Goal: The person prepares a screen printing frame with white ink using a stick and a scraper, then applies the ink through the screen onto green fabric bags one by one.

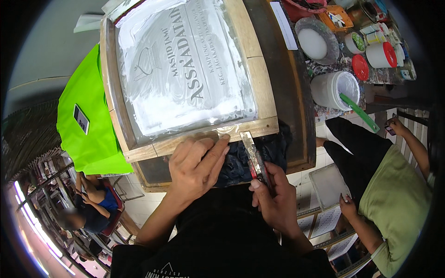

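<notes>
A wooden screen-printing frame (262,92) lies in front of me, its mesh smeared with white and showing grey lettering and a line drawing. At its near rail, my left hand (197,162) has its fingers bent together, the index fingertip at a glossy strip of clear tape (227,130) on the wood. My right hand (276,197) is closed around a utility knife (254,160) with a red and dark handle. The worn metal end of the knife points away from me and reaches the near rail, just right of the tape. Dark crumpled cloth (234,164) sits under the frame's near edge.
Bright green fabric (90,134) with a phone (81,119) on it lies left of the frame. To the right stand a white bucket (324,90) with a green spatula (359,112) and several paint tubs. A person in a green shirt (394,199) is at right; another sits at left.
</notes>
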Motion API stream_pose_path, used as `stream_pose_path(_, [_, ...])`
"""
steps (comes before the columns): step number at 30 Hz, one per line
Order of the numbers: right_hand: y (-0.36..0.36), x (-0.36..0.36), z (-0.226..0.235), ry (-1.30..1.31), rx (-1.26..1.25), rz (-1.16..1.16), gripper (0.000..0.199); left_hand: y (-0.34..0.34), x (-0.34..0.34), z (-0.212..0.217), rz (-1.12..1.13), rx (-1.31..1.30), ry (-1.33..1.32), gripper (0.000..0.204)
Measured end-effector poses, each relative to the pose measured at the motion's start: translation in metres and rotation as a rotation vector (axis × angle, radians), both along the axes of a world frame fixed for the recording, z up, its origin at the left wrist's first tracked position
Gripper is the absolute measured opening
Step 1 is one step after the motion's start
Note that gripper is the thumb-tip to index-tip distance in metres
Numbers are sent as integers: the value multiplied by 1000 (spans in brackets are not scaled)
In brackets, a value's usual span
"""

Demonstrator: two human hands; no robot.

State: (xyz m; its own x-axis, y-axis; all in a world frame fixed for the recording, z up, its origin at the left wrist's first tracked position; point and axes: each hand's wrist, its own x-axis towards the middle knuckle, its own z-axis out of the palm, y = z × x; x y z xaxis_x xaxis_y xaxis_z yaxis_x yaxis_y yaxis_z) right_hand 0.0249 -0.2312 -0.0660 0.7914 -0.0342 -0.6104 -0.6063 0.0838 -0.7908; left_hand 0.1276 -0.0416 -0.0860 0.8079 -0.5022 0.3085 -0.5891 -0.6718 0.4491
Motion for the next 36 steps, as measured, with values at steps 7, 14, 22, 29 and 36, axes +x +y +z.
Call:
stream_pose_path(7, [-5, 2, 3, 51, -86, 48, 39, -1, 3, 1, -25, -12, -1, 35])
stream_pose_path(14, [-6, 5, 0, -5, -142, 104, 41, -3, 6, 2, -24, -25, 21, 32])
stream_pose_path(22, [-5, 3, 2, 26, -127, 58, 40, -5, 7, 2, -2, -50, 33, 34])
stream_pose_path(29, [-10, 2, -4, -38, -181, 123, 39, -5, 8, 3, -28, -21, 28, 30])
stream_pose_path(36, [-4, 1, -5, -55, -217, 99, 39, -4, 8, 3, -28, -13, 25, 30])
